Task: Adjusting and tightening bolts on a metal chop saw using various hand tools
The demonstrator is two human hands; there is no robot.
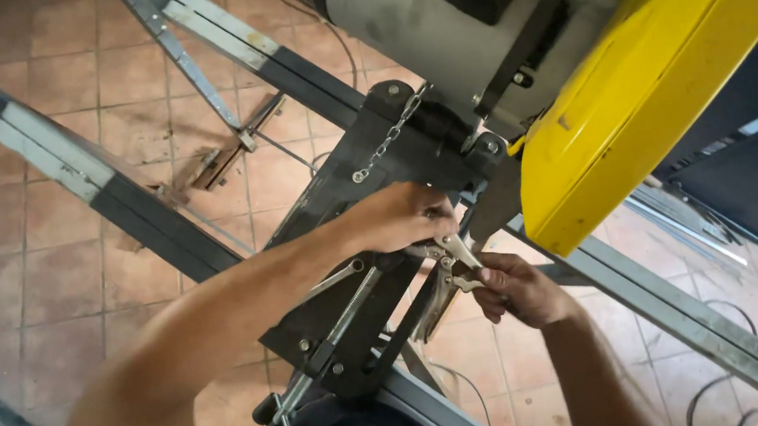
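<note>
A chop saw with a yellow blade guard [653,75] and a grey motor housing [415,6] stands on a black base [351,308]. My left hand [398,218] reaches across the base and grips the jaw end of silver locking pliers [450,262] beside the saw's vise. My right hand [516,288] holds the pliers' handles from below. A long grey metal bar [676,314] runs through the saw under the guard.
A thin chain [388,138] hangs from the saw's hinge. Long grey and black metal profiles [69,164] lie diagonally over the tiled floor [43,282]. Cables [748,390] trail on the floor at lower right. A dark panel [755,177] stands at the right.
</note>
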